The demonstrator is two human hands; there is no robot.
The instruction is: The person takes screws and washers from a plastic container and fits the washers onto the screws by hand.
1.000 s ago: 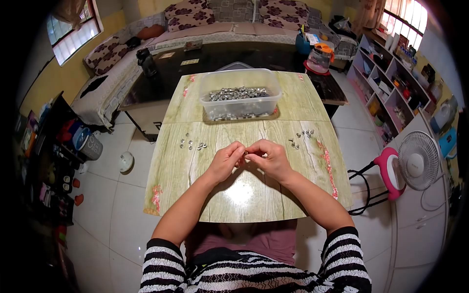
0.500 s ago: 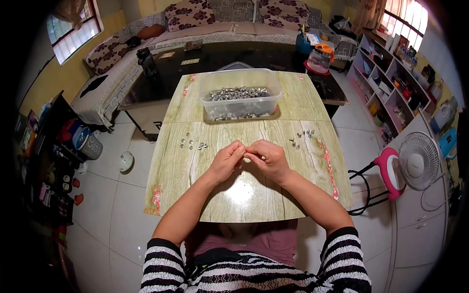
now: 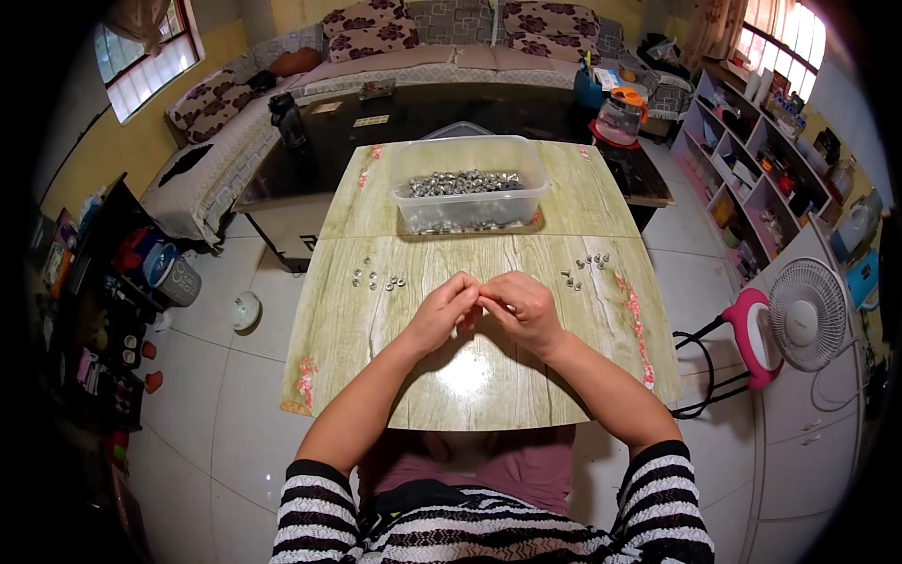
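Silver metal bits (image 3: 465,182) crowd clear rectangular plastic tub (image 3: 470,213), much seemingly left; my left hand (image 3: 442,313), right hand (image 3: 524,308) press fingertips, contents hidden.

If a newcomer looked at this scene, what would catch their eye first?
Probably the clear plastic tub of small metal pieces, at the far side of the patterned table. Next, the left hand and right hand, meeting fingertip to fingertip nearer the person, between two small clusters of loose metal parts.
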